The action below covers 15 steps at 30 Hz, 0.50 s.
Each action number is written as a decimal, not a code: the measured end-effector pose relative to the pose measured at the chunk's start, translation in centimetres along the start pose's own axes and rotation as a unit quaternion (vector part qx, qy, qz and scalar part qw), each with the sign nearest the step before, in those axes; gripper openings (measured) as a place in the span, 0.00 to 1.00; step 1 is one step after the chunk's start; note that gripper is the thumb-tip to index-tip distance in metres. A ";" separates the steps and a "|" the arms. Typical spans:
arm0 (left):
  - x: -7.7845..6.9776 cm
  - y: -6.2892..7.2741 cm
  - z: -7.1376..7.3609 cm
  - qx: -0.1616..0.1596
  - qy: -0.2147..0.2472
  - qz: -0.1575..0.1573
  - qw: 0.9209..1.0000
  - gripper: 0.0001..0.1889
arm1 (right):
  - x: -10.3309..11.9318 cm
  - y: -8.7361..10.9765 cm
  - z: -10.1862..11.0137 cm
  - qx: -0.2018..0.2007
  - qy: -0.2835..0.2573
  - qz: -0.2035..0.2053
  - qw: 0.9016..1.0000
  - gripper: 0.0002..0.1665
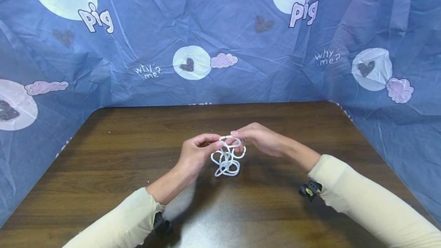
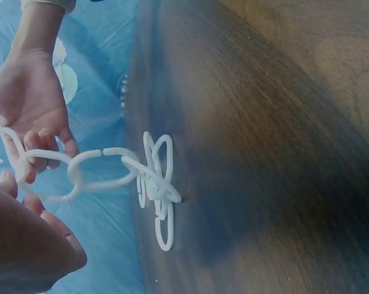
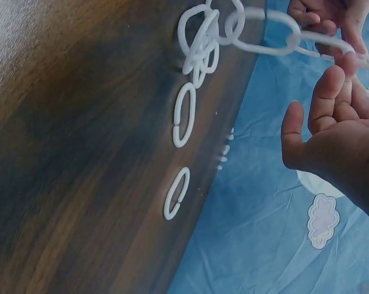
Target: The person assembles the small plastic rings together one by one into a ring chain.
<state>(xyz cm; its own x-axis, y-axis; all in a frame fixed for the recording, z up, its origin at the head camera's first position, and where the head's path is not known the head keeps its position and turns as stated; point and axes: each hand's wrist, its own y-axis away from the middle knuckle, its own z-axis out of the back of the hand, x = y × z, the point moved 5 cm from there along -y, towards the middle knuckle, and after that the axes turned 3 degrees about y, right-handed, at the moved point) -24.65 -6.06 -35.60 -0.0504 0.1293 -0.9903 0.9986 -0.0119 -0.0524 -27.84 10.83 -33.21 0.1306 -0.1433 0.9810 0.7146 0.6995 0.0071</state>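
A chain of white plastic links [image 2: 104,184] hangs between my hands and the table, its lower links in a small pile [image 2: 153,184] on the wood. My left hand [image 1: 194,156] pinches an upper link between thumb and fingers. Opposite it, my right hand [image 1: 263,139] grips the top of the chain with thumb and fingertips. Some links show a small gap in their loop. In the right wrist view, the right hand's fingers [image 3: 325,98] partly cover the held links.
Two separate white links, one nearer the pile [image 3: 177,115] and another farther off [image 3: 171,199], lie on the brown wooden table [image 1: 138,133]. A blue printed cloth [image 1: 224,18] hangs behind the table and along both sides.
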 end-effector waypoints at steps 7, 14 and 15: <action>0.3 -0.1 0.0 0.005 0.003 0.016 1.000 0.10 | -1.0 0.0 2.2 -0.075 0.056 -0.023 0.995 0.23; 0.5 -0.2 0.0 0.002 0.001 0.025 1.000 0.11 | -2.3 -0.2 5.3 -0.167 0.133 -0.022 0.977 0.16; 0.5 -0.1 0.1 0.002 0.000 0.026 1.000 0.11 | -2.4 -0.1 5.8 -0.175 0.145 -0.024 0.973 0.15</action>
<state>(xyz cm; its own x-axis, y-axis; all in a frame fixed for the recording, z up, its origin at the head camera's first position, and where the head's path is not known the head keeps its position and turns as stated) -24.81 -6.05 -36.08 0.0007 0.1284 -0.9917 0.9997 -0.0228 -0.0023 -32.23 15.17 -34.48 0.2433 -0.3979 0.8846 0.9086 0.4127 -0.0642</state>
